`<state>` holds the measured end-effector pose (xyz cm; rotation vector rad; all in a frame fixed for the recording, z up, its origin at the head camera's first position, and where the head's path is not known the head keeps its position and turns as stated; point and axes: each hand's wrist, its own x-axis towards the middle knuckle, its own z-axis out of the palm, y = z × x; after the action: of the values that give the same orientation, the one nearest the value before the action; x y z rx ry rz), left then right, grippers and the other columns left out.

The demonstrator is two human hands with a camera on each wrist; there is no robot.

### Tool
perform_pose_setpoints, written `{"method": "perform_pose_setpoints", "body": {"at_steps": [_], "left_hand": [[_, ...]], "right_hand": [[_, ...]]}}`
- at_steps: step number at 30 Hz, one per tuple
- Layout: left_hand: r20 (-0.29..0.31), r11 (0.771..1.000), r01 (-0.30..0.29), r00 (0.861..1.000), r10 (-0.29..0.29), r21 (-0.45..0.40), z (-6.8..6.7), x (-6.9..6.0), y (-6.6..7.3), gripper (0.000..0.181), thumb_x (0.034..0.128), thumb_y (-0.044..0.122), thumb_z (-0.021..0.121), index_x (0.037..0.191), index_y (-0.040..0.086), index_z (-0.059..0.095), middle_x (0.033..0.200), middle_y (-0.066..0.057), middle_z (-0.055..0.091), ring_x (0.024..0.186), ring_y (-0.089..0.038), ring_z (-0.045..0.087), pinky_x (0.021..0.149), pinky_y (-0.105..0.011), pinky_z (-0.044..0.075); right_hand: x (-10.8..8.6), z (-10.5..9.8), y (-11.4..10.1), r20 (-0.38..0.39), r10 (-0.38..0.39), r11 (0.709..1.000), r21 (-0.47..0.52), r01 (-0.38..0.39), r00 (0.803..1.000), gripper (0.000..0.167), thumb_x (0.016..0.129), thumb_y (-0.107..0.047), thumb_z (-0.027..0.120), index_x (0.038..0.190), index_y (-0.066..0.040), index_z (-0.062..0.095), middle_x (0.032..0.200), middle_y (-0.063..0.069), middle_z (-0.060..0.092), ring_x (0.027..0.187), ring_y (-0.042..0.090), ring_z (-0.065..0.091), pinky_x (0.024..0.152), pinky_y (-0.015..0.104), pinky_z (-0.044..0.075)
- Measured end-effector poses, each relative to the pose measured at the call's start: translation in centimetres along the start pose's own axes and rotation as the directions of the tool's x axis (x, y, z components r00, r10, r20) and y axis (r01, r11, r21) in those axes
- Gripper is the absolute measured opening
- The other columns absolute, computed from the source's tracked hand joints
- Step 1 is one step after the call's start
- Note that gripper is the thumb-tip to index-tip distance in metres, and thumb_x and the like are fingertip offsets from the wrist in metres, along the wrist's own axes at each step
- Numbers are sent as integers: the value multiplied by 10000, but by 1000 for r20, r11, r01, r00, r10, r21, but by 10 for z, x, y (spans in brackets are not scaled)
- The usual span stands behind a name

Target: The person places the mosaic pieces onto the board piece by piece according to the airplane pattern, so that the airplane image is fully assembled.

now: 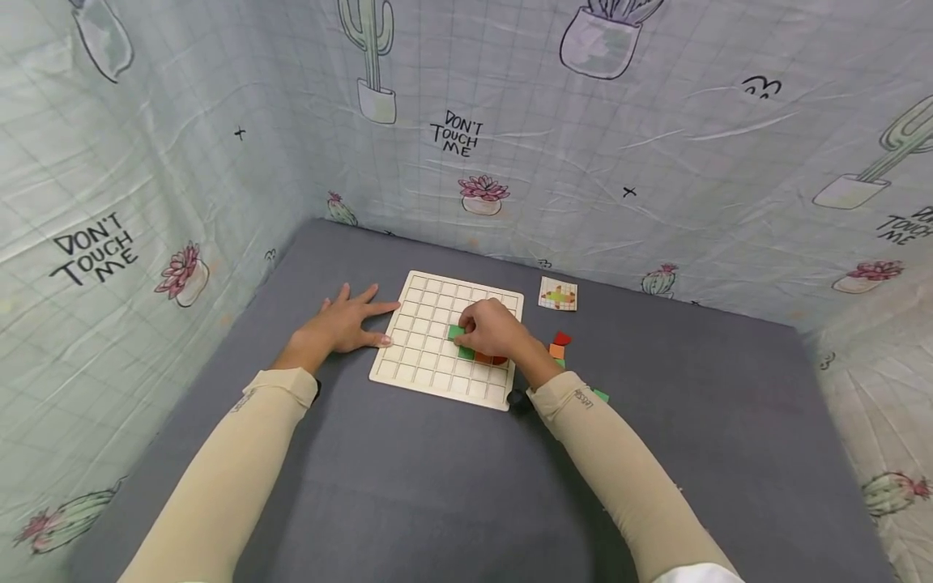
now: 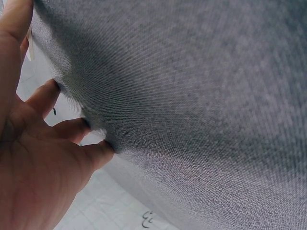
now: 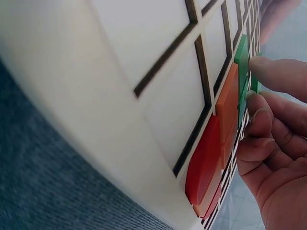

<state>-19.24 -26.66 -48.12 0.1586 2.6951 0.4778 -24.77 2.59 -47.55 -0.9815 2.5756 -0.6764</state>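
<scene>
A cream wooden grid board (image 1: 430, 324) lies on the grey table. My left hand (image 1: 342, 320) rests with fingers spread at its left edge, the thumb and a finger touching the rim. In the left wrist view, other fingertips of that hand (image 2: 43, 163) press on the grey cloth. Over the board, my right hand (image 1: 499, 328) pinches a small green tile (image 1: 455, 333) between thumb and finger. Beside that tile, another green tile (image 3: 242, 51), an orange tile (image 3: 227, 96) and a red piece with a rounded edge (image 3: 202, 165) sit in the grid, partly hidden by my right hand in the head view.
A small pattern card (image 1: 558, 295) lies right of the board. Nearer me lie a loose red piece (image 1: 562, 338), an orange tile (image 1: 557, 351) and green pieces (image 1: 601, 395), partly behind my right arm. Printed curtains (image 1: 510, 146) hang around the table.
</scene>
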Motion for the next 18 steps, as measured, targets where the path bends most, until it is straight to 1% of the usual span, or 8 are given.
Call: {"method": "perform_pose_setpoints", "body": {"at_steps": [9,18], "left_hand": [[0,1000,6,1000,-6,-9,0,0,0,793,962,540,689,1643,380,315,1779,-120,40,1591,-552,-76,1232,-779,47],[-2,1000,11,1000,-11,-8,0,-1,0,791,964,531,691,1643,376,316,1779,-118,43,1591,-553,-71,1235,-776,48]], "right_hand": [[2,0,0,5,1,1000,11,-1,1000,183,928,-197,798,1030,-45,798,846,47,746,696,123,615,708,270,521],[4,2,0,8,11,1000,21,-11,1000,210,928,-198,800,1061,-35,796,883,57,757,737,126,640,739,281,541]]}}
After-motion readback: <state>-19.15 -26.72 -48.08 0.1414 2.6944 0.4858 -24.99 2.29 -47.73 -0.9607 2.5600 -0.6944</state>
